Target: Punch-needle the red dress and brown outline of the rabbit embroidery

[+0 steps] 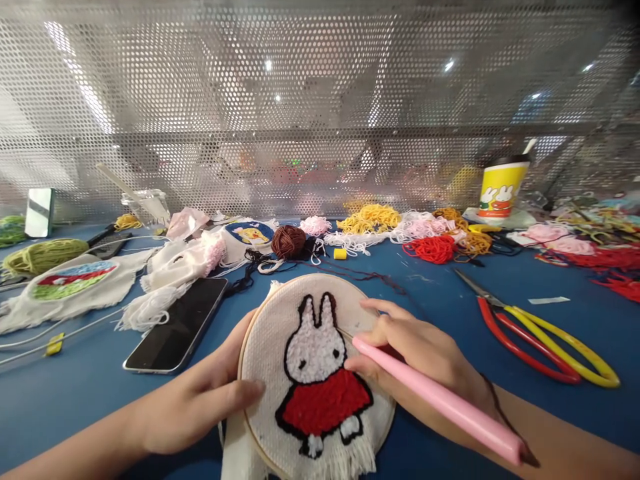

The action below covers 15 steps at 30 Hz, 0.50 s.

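From the head we look forward and down, stitched rabbit (325, 387) close at six o'clock, mesh (320, 100) at twelve.

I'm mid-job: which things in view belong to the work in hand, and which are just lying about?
In the work:
hooped rabbit piece, held by the left hand
pink-handled tool, in the right hand

Probably just lying about, untouched now:
phone
red-and-yellow scissors
brown yarn ball
yellow cup
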### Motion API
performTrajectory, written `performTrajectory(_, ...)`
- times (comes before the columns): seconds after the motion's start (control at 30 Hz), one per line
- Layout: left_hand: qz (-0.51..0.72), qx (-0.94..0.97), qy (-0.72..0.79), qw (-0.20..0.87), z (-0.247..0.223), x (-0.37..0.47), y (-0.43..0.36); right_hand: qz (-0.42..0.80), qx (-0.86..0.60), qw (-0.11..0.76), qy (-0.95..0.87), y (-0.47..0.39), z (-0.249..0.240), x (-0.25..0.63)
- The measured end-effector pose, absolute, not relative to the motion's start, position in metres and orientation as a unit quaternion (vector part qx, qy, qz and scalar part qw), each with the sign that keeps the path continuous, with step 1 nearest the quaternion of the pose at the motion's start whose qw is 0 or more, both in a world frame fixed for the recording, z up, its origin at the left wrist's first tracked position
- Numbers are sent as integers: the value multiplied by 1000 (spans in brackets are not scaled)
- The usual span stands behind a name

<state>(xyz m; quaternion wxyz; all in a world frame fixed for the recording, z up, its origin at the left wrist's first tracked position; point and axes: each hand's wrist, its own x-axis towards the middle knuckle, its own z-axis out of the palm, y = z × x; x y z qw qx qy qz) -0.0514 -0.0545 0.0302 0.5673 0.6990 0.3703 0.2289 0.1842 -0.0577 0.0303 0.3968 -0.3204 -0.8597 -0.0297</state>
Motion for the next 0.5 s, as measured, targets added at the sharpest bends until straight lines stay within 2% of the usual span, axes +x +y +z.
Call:
performTrajectory(0.23,177,704,353,590,35,-54,-50,-34,-292,394,-871,-57,28,183)
performTrajectory(0.4,188,682,347,615,36,-52,-53,-64,-310,422,-850,-58,31,185)
performTrajectory(0.5,197,692,359,594,36,-52,-55,-62,-320,440,-836,-56,28,186)
